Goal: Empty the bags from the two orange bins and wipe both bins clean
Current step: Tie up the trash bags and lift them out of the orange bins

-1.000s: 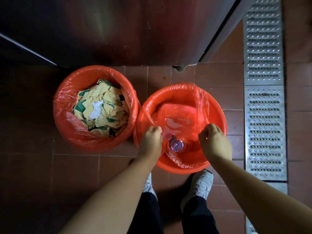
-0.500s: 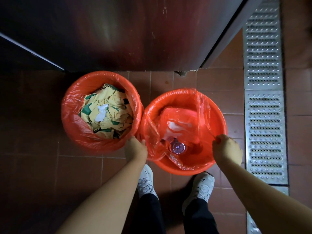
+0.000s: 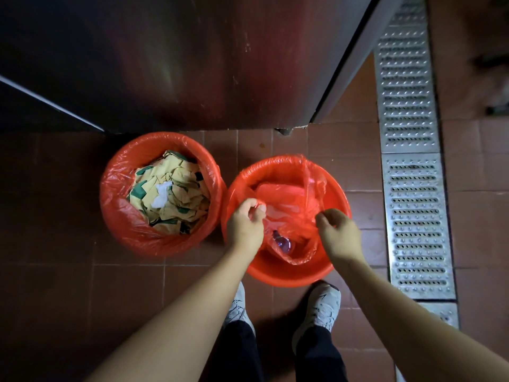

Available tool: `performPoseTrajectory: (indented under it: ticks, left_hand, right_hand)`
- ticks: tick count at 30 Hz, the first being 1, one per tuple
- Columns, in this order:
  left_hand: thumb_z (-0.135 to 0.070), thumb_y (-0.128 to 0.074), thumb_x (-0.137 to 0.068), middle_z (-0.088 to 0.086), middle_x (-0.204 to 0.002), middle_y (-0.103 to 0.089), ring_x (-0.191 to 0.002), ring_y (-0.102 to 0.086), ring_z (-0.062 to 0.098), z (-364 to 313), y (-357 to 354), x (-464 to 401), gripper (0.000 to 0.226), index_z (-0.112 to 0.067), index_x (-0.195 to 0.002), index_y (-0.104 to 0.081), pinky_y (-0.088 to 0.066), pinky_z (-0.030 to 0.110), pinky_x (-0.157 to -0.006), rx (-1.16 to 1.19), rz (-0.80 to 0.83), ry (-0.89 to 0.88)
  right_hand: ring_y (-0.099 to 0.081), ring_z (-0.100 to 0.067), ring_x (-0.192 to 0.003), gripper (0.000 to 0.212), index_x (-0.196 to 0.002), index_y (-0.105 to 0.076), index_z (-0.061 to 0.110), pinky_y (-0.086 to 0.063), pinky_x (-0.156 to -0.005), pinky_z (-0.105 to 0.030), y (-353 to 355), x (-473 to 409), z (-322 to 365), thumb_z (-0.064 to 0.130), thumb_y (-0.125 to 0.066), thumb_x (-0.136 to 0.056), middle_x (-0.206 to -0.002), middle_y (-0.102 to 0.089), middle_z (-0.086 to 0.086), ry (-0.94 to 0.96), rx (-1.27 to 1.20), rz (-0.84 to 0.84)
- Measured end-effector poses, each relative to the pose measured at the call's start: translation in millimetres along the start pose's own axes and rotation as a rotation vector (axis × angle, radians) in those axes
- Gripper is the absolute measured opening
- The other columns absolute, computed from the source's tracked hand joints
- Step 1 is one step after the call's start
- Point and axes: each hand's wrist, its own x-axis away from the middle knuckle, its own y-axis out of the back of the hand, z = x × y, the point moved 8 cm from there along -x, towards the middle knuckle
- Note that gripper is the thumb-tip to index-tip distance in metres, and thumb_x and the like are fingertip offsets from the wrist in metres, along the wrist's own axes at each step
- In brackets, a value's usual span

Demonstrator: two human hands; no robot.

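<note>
Two orange bins stand side by side on the tiled floor. The left bin (image 3: 115, 216) is lined with an orange bag and filled with crumpled yellow and green paper (image 3: 170, 194). The right bin (image 3: 289, 274) holds a thin orange bag (image 3: 292, 199) pulled loose from the near rim, with a clear plastic bottle (image 3: 282, 244) inside. My left hand (image 3: 243, 226) pinches the bag's left edge over the bin. My right hand (image 3: 340, 234) pinches the bag's right edge, gathering it inward.
A dark metal cabinet (image 3: 192, 59) rises right behind the bins. A steel drain grate (image 3: 413, 188) runs along the floor to the right. My two white shoes (image 3: 322, 307) stand just below the right bin on red-brown tiles.
Both hands went out to the right bin's rim, then came back in over the bin, drawing the bag's edges off the rim toward the middle.
</note>
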Motion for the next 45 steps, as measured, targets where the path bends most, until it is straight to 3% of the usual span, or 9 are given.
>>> performPoseTrajectory:
  ticks: [5,13,16,23,30,34,38,40,45]
  left_hand:
    - [-0.009,-0.056,-0.095,-0.004,-0.066,-0.068,-0.062,-0.065,0.003,-43,-8,20,0.015,-0.018,-0.084,-0.061,-0.046,0.01,-0.064,0.219,0.185,-0.059]
    - [-0.004,-0.042,-0.087,0.013,-0.074,-0.07,-0.064,-0.064,0.024,-41,-1,42,0.026,0.002,-0.092,-0.067,-0.046,0.032,-0.071,0.518,0.315,0.287]
    - [0.009,-0.036,-0.083,0.018,-0.083,-0.07,-0.07,-0.068,0.025,-44,-5,53,0.033,0.001,-0.094,-0.066,-0.053,0.033,-0.07,0.614,0.424,0.34]
    - [0.014,-0.052,-0.09,0.013,-0.081,-0.072,-0.068,-0.07,0.017,-40,-11,70,0.023,0.001,-0.103,-0.067,-0.056,0.024,-0.061,0.525,0.688,0.417]
    - [0.002,-0.062,-0.09,0.014,-0.088,-0.072,-0.072,-0.07,0.018,-46,-5,74,0.016,-0.005,-0.104,-0.066,-0.057,0.026,-0.072,0.522,0.868,0.411]
    - [0.002,-0.061,-0.088,0.008,-0.082,-0.073,-0.069,-0.071,0.014,-52,-6,82,0.018,-0.009,-0.1,-0.067,-0.055,0.022,-0.064,0.557,0.964,0.432]
    - [-0.009,-0.063,-0.086,0.02,-0.099,-0.07,-0.094,-0.069,0.031,-57,-9,91,0.025,-0.008,-0.11,-0.067,-0.054,0.031,-0.083,0.627,1.079,0.437]
    - [-0.014,-0.066,-0.082,0.012,-0.093,-0.07,-0.087,-0.069,0.025,-49,-9,87,0.029,-0.009,-0.11,-0.064,-0.051,0.028,-0.075,0.649,1.047,0.451]
    - [-0.01,-0.07,-0.083,0.003,-0.083,-0.067,-0.072,-0.059,0.014,-17,3,49,0.013,-0.012,-0.096,-0.066,-0.043,0.027,-0.061,0.599,0.582,0.417]
  right_hand:
    - [-0.046,-0.008,-0.051,0.031,-0.071,-0.063,0.004,-0.037,-0.049,-0.022,7,1,18,0.024,-0.061,-0.094,-0.061,-0.06,-0.003,-0.094,-0.234,0.073]
    - [-0.061,-0.028,-0.061,0.037,-0.075,-0.072,0.002,-0.048,-0.067,-0.037,17,8,61,-0.003,-0.038,-0.086,-0.066,-0.064,-0.019,-0.125,-0.629,0.419]
    - [-0.069,-0.025,-0.076,0.041,-0.094,-0.073,0.0,-0.055,-0.067,-0.028,16,24,74,-0.016,-0.035,-0.09,-0.089,-0.074,-0.009,-0.061,-0.502,0.566]
    - [-0.068,-0.01,-0.061,0.072,-0.144,-0.046,0.037,-0.054,-0.061,-0.019,3,42,90,-0.011,-0.046,-0.091,-0.105,-0.065,-0.003,0.171,-0.034,0.717]
    - [-0.073,-0.023,-0.077,0.083,-0.121,-0.037,0.073,-0.058,-0.068,-0.022,-18,42,85,-0.002,-0.053,-0.089,-0.108,-0.059,0.002,0.291,0.16,0.945]
    - [-0.075,-0.029,-0.071,0.078,-0.118,-0.052,0.06,-0.062,-0.061,-0.036,-31,50,78,-0.011,-0.044,-0.086,-0.113,-0.059,-0.008,0.165,0.079,1.102]
    - [-0.072,-0.017,-0.069,0.042,-0.107,-0.059,0.034,-0.057,-0.064,-0.032,-32,46,82,0.001,-0.056,-0.081,-0.101,-0.063,-0.009,0.211,0.121,1.022]
    - [-0.062,-0.008,-0.07,0.024,-0.091,-0.06,0.034,-0.047,-0.07,-0.026,-25,37,91,0.015,-0.068,-0.078,-0.085,-0.063,0.006,0.367,0.284,0.867]
    - [-0.043,-0.018,-0.063,0.034,-0.069,-0.045,0.025,-0.031,-0.061,-0.029,-5,32,105,0.024,-0.076,-0.084,-0.067,-0.044,0.009,0.674,0.422,0.497]
